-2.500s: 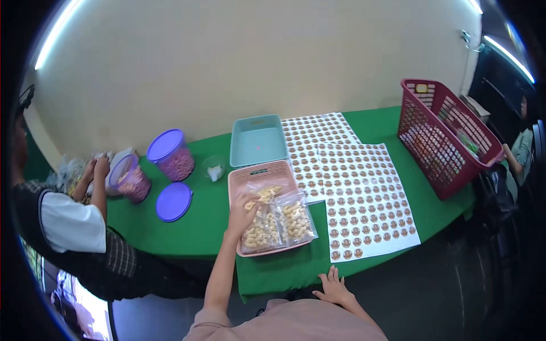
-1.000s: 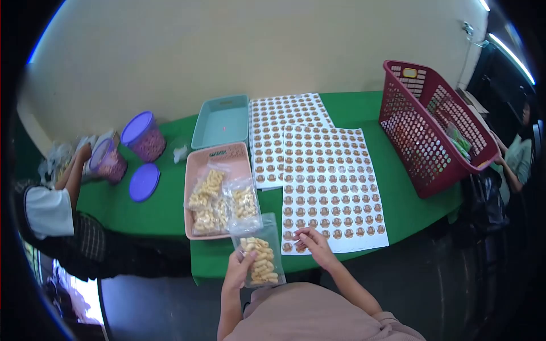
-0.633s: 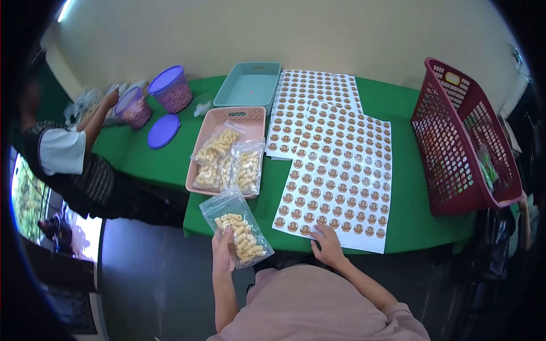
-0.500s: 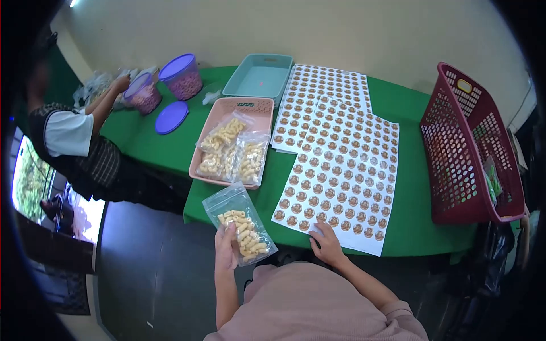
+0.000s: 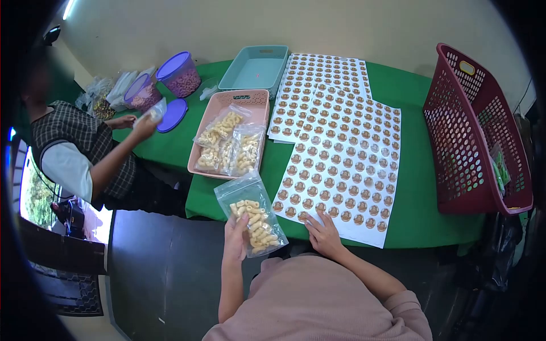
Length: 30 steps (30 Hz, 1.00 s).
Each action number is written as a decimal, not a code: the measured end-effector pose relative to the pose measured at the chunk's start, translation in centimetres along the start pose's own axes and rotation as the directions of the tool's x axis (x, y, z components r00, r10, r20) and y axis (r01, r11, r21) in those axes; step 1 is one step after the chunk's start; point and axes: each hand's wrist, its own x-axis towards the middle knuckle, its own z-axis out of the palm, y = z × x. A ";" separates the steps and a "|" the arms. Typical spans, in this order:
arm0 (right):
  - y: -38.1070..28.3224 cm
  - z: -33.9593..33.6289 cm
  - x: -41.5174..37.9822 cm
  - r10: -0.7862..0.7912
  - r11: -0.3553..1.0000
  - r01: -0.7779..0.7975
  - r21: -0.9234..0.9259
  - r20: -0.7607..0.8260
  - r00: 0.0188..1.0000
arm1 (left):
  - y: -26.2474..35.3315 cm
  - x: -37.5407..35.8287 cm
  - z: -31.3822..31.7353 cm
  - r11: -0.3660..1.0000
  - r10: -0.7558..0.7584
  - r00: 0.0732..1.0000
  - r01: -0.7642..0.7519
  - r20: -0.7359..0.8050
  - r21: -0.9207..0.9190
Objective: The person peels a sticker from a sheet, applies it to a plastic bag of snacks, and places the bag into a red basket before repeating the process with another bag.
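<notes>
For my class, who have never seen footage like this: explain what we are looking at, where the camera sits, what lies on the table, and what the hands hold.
There is no machine here. The one picture comes from a camera worn on a person's head, looking forward and down at their own two bare hands.

The left hand holds a clear plastic zip bag of pale yellow puffed snacks by its lower edge. The right hand rests on the near edge of a white sheet of round brown stickers.

All this is on a table with a green cloth. On it sit a pink plastic tray with more filled snack bags, an empty teal plastic tray, a dark red plastic laundry basket and two purple-lidded tubs. A loose purple lid lies nearby.

On the left, another person handles something small.
</notes>
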 end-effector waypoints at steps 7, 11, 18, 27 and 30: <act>0.3 -0.6 0.1 -0.063 0.986 0.101 -0.133 0.263 0.963 | -0.4 0.4 -0.1 0.999 -0.031 0.999 0.030 0.025 0.025; -0.1 -1.2 0.8 -0.046 0.977 0.120 -0.176 0.376 0.926 | -0.1 0.6 -0.3 0.997 -0.004 1.000 0.002 0.021 0.073; -0.4 -1.2 1.8 0.026 0.989 0.028 -0.146 0.358 0.934 | 0.7 0.5 -1.5 0.997 -0.003 1.000 0.003 0.002 0.081; -1.5 -2.9 4.7 0.195 0.981 -0.174 -0.089 0.400 0.895 | 2.0 1.3 -2.3 0.996 0.014 1.000 -0.016 0.021 0.093; -1.3 -2.6 4.8 0.191 0.982 -0.175 -0.078 0.376 0.907 | 2.3 1.5 -2.1 0.995 0.013 0.999 -0.017 0.039 0.102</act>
